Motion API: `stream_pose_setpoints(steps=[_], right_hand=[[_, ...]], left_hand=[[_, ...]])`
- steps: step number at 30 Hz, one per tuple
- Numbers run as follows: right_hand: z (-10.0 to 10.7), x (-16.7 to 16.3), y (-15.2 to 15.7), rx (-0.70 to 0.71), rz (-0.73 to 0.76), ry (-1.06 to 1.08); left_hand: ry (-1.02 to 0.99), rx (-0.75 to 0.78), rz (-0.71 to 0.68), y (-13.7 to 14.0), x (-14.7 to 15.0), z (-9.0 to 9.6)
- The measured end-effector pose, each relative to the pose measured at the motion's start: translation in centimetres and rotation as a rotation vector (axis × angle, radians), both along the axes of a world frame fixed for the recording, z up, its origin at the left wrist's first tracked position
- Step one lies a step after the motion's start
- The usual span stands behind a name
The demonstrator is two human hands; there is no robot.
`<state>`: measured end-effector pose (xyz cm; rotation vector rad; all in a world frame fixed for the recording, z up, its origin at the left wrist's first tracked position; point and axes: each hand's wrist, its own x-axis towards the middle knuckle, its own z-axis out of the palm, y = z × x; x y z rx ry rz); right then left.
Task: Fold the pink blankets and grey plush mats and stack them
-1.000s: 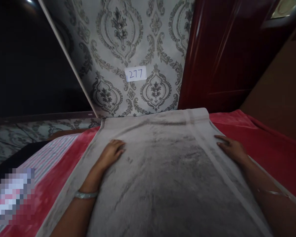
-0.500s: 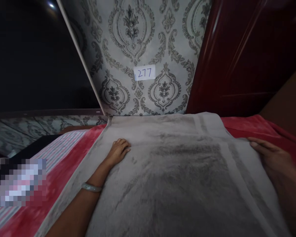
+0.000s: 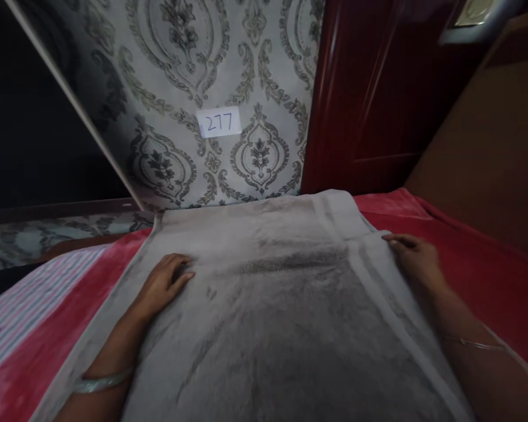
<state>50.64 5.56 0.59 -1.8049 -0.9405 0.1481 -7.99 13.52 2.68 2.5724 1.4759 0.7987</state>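
A grey plush towel (image 3: 290, 316) with a pale stripe along its right side lies spread out in front of me. My left hand (image 3: 165, 281) rests on its left part, thumb apart from the curved fingers, with no cloth visibly gripped. At the right edge, my right hand (image 3: 416, 258) has its fingertips closed on the towel's border. Slight creases and darker brushed patches run across the pile.
Beneath the towel is a red cover (image 3: 479, 269), with striped fabric (image 3: 48, 281) at the left. Behind are a patterned wall with a paper label (image 3: 220, 122), a dark screen (image 3: 39, 129) and a dark red glossy panel (image 3: 365, 99). A brown panel (image 3: 488, 135) stands at right.
My view has turned to the right, so the wall and towel sit further left. My left hand's fingers have spread a little; my right hand remains at the towel's right edge.
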Motion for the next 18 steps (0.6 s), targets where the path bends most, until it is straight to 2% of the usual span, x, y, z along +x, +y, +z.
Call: stream_pose_setpoints(steps=[2, 3, 5, 7, 9, 13, 18], right_hand=[[0.1, -0.4, 0.1, 0.097, -0.006, -0.323], [0.3, -1.0, 0.2, 0.151, 0.040, -0.465], [0.6, -3.0, 0.4, 0.226, 0.232, -0.652], [0.9, -5.6, 0.7, 0.201, 0.450, -0.766], [0.9, -8.1, 0.8, 0.109, 0.576, -0.863], [0.1, -11.2, 0.3, -0.043, 0.596, -0.996], [-0.8, -11.4, -0.1, -0.052, 0.528, -1.019]], left_hand=[[0.009, 0.010, -0.011, 0.3, -0.4, -0.1], [0.018, 0.003, -0.017, 0.5, -0.6, -0.2], [0.028, -0.017, -0.031, 0.8, -0.7, -0.3], [0.029, -0.031, -0.048, 1.0, -0.7, -0.4], [0.023, -0.031, -0.053, 1.1, -0.6, -0.4], [0.014, -0.020, -0.045, 1.0, -0.3, -0.2], [0.006, 0.088, -0.026, 0.4, 0.0, 0.6]])
